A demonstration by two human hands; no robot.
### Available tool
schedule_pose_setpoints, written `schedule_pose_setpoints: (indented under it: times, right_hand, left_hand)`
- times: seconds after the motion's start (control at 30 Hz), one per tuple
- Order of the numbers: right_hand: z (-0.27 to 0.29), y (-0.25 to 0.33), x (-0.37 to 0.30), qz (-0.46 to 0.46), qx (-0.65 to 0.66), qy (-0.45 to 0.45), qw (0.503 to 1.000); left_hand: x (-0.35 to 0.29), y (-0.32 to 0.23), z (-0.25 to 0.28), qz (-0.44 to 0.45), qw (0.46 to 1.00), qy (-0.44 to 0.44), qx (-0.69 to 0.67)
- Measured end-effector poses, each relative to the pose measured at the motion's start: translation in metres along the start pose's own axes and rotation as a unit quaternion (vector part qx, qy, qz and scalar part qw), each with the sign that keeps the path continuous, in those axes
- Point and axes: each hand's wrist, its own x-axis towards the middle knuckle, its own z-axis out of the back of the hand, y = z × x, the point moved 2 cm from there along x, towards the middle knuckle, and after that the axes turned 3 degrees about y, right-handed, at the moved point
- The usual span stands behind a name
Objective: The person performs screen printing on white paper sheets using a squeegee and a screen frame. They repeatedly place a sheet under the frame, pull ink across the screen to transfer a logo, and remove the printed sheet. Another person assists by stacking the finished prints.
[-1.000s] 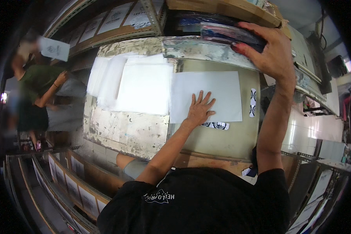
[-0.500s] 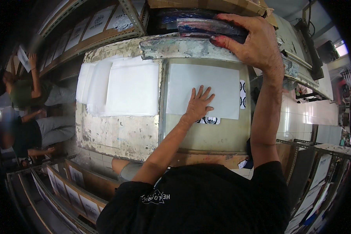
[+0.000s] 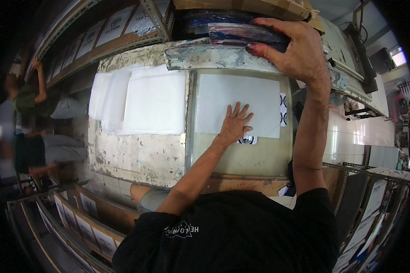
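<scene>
My left hand (image 3: 236, 125) lies flat with fingers spread on a white sheet (image 3: 214, 95), over a pale, framed work surface (image 3: 259, 159). Strips printed with dark round designs peek out, one at the right edge (image 3: 283, 109) of the sheet and one just below my left palm (image 3: 247, 140). Red ink marks the fingertips of my right hand (image 3: 300, 52), raised at the far side. Its thumb and fingers close around an ink-smeared squeegee (image 3: 237, 32), which sits behind a paint-crusted, grey-white frame bar (image 3: 214, 57).
A stack of white sheets (image 3: 155, 100) covers part of the paint-spotted table (image 3: 136, 154) on the left. Shelving with printed sheets (image 3: 84, 43) stands at far left, and racks (image 3: 91, 223) at near left. Two people (image 3: 32, 95) are by the left shelves. Another rack (image 3: 369, 209) is at right.
My left hand has slid slightly to the right on the sheet. My right hand keeps its hold on the squeegee. At far left, the people have shifted, one with an arm now raised higher.
</scene>
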Motion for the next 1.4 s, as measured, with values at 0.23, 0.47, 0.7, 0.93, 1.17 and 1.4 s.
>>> schedule_pose_setpoints:
  times: [0.23,0.47,0.7,0.93,1.17,1.4]
  right_hand:
    - [-0.003,0.020,-0.033,0.014,-0.011,-0.008,1.000]
    - [-0.063,0.056,-0.139,-0.046,0.039,0.050,0.997]
    - [-0.179,0.030,-0.219,-0.115,0.072,0.196,0.971]
    - [-0.222,-0.007,-0.200,-0.132,-0.010,0.176,0.976]
    - [-0.261,-0.117,-0.106,-0.110,-0.076,0.105,0.985]
    - [-0.253,-0.162,-0.055,-0.078,0.041,0.127,0.988]
  left_hand:
    - [-0.025,-0.001,0.090,0.055,0.912,-0.211,-0.346]
    - [-0.124,0.022,0.107,0.204,0.745,-0.345,-0.534]
    - [-0.170,0.043,0.026,0.201,0.904,-0.321,-0.198]
    - [-0.176,0.041,0.029,0.242,0.926,-0.273,-0.095]
    - [-0.176,0.038,0.032,0.244,0.926,-0.263,-0.116]
    - [-0.177,0.033,0.034,0.248,0.919,-0.275,-0.136]
